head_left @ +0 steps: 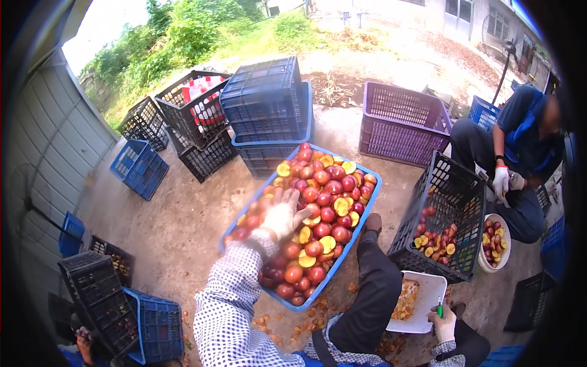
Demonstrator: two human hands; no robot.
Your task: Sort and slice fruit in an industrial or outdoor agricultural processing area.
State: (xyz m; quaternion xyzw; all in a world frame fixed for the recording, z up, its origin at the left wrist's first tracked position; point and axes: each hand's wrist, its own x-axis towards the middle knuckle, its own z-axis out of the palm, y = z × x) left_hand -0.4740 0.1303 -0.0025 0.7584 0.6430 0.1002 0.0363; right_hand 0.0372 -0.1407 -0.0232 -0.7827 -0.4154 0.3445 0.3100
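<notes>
Currently, left hand spread, unclenched, over fruit; right hand grips green-handled tool. Fruit probably firm, slick: cup round middle.

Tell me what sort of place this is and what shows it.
Probably an outdoor fruit-handling yard: a blue rectangular plastic crate is heaped with round dark-red fruit, some cut to yellow flesh; blue lattice-sided plastic crates stand stacked nearby; leafy green bushes grow beyond.

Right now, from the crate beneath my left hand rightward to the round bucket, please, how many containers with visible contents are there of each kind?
Blue crate: 1
Black crate: 1
White rectangular tub: 1
White round bucket: 1
Total: 4
</notes>
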